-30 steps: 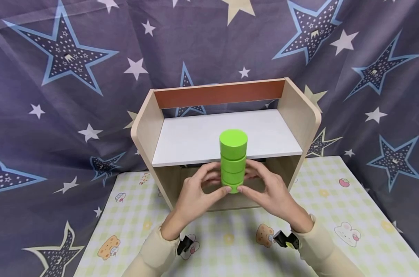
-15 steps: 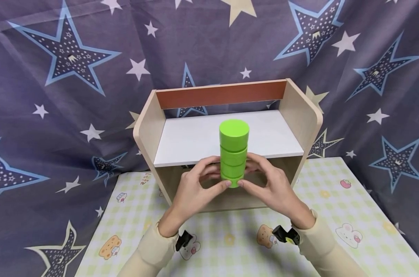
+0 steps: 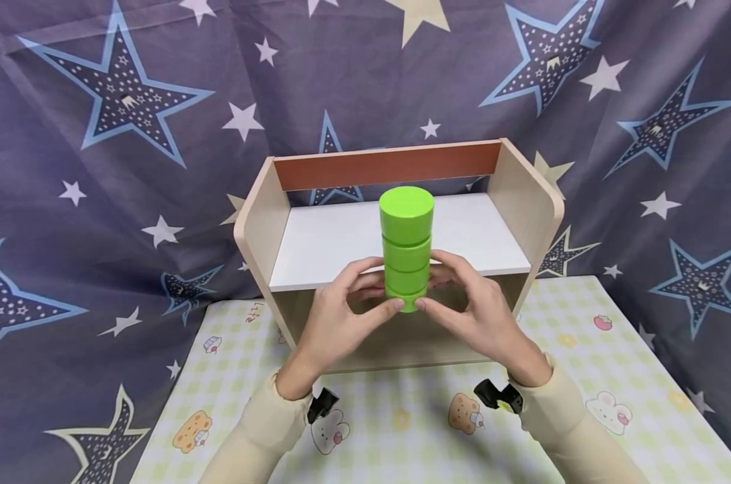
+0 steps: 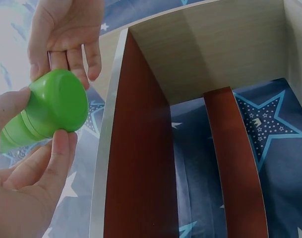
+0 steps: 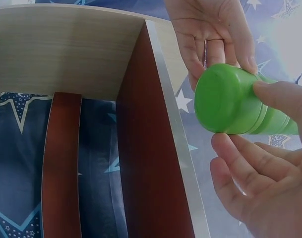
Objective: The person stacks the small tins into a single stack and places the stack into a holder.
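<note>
A bright green cylinder [image 3: 406,252], built of several stacked ringed sections with a flat top, stands upright in the air between both hands. My left hand [image 3: 339,316] holds it low on its left side, thumb in front and fingers curled behind. From the opposite side my right hand [image 3: 480,316] grips it the same way, the two thumbs close together near its bottom. In the left wrist view the rounded lower end of the green cylinder [image 4: 66,101] sits between the left thumb and fingers. Behind the cylinder, some fingertips are hidden.
Just beyond the hands stands a small wooden shelf unit [image 3: 263,215] with a white upper board [image 3: 329,235], raised side panels and a red-brown back rail [image 3: 390,167]. It rests on a checked tablecloth [image 3: 396,457]. A star-patterned curtain [image 3: 178,134] hangs behind.
Both hands have lifted the green cylinder steadily, so its top now overlaps the middle of the white board. Their hold looks the same; the shelf unit has stayed put.
</note>
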A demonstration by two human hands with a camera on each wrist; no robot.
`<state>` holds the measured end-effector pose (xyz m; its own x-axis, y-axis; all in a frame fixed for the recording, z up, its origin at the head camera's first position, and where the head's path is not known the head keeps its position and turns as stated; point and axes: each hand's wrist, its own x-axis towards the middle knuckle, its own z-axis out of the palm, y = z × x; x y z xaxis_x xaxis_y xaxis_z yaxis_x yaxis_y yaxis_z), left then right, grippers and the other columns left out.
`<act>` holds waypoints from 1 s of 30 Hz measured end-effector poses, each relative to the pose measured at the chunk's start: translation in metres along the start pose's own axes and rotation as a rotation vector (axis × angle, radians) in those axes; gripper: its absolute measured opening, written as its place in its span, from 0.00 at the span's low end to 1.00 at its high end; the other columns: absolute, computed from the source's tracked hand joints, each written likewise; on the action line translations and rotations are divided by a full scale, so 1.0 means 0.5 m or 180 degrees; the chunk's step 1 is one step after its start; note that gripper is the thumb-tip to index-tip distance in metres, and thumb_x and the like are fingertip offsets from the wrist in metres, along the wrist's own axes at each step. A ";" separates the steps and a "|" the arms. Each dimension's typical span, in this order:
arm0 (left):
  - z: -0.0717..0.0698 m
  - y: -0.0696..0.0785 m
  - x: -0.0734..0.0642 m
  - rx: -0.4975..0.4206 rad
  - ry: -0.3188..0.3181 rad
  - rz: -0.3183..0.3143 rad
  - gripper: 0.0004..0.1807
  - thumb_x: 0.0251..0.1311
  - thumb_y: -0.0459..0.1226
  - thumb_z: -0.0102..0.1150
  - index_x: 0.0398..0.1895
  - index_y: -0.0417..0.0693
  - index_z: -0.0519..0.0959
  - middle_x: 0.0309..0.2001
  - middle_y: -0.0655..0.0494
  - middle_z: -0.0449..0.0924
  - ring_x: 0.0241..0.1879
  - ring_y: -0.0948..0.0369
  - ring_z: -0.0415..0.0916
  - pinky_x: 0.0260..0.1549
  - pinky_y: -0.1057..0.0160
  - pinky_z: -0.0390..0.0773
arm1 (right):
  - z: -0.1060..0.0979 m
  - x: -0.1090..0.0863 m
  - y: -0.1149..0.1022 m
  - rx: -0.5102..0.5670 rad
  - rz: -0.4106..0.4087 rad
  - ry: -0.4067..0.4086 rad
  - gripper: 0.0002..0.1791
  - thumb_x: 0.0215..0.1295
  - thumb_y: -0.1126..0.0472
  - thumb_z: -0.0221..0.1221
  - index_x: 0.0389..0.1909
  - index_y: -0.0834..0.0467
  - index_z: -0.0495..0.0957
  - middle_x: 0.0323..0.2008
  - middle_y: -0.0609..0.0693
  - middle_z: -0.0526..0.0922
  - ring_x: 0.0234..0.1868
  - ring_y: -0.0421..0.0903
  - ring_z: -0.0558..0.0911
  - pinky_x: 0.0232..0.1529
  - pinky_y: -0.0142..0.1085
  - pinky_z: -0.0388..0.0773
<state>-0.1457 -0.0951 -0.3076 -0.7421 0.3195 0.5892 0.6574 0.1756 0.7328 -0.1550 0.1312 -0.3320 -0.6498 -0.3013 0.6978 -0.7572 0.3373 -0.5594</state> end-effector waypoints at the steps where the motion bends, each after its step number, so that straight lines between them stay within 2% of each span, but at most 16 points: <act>1: -0.001 0.005 0.003 -0.0003 0.0009 0.0007 0.30 0.53 0.25 0.73 0.60 0.32 0.73 0.47 0.39 0.85 0.43 0.50 0.85 0.47 0.55 0.83 | 0.000 0.003 0.001 0.0011 0.0003 0.0006 0.41 0.55 0.71 0.73 0.70 0.55 0.68 0.48 0.48 0.86 0.45 0.45 0.84 0.50 0.43 0.80; 7: -0.003 0.007 0.018 -0.0037 0.0039 -0.0009 0.30 0.53 0.24 0.72 0.60 0.31 0.73 0.47 0.38 0.84 0.43 0.49 0.85 0.47 0.54 0.83 | -0.001 0.016 0.006 0.0054 0.0118 0.0017 0.39 0.58 0.70 0.71 0.70 0.54 0.67 0.50 0.48 0.85 0.46 0.45 0.84 0.52 0.42 0.80; 15: -0.005 -0.060 0.025 -0.0051 0.0013 0.0014 0.32 0.55 0.30 0.74 0.63 0.41 0.73 0.48 0.47 0.85 0.44 0.57 0.84 0.49 0.60 0.82 | -0.001 0.026 0.012 -0.0016 0.0219 -0.0035 0.38 0.60 0.66 0.71 0.70 0.54 0.67 0.52 0.49 0.85 0.47 0.44 0.85 0.51 0.45 0.81; 20: -0.007 -0.070 0.032 -0.0032 0.0005 0.0072 0.31 0.57 0.35 0.74 0.64 0.45 0.74 0.48 0.52 0.86 0.44 0.61 0.84 0.48 0.62 0.82 | -0.002 0.035 0.015 -0.0058 0.0204 -0.0043 0.37 0.60 0.66 0.71 0.70 0.55 0.67 0.52 0.49 0.85 0.47 0.44 0.85 0.51 0.44 0.81; 26: -0.006 -0.080 0.043 -0.0087 -0.0003 -0.0004 0.29 0.59 0.36 0.72 0.63 0.45 0.74 0.48 0.51 0.86 0.45 0.60 0.84 0.49 0.62 0.81 | -0.001 0.044 0.023 -0.0056 0.0237 -0.0067 0.37 0.60 0.66 0.71 0.69 0.56 0.67 0.52 0.51 0.85 0.46 0.46 0.85 0.46 0.48 0.82; 30: -0.006 -0.087 0.047 -0.0078 0.0000 -0.0050 0.29 0.59 0.35 0.72 0.63 0.45 0.74 0.48 0.50 0.86 0.44 0.60 0.84 0.48 0.62 0.82 | 0.000 0.048 0.029 -0.0051 0.0299 -0.0106 0.36 0.62 0.64 0.70 0.70 0.55 0.67 0.52 0.50 0.85 0.45 0.45 0.84 0.48 0.45 0.81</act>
<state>-0.1921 -0.0982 -0.3247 -0.7523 0.3168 0.5776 0.6423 0.1579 0.7500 -0.1814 0.1287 -0.3233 -0.7199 -0.2971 0.6273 -0.6918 0.3795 -0.6143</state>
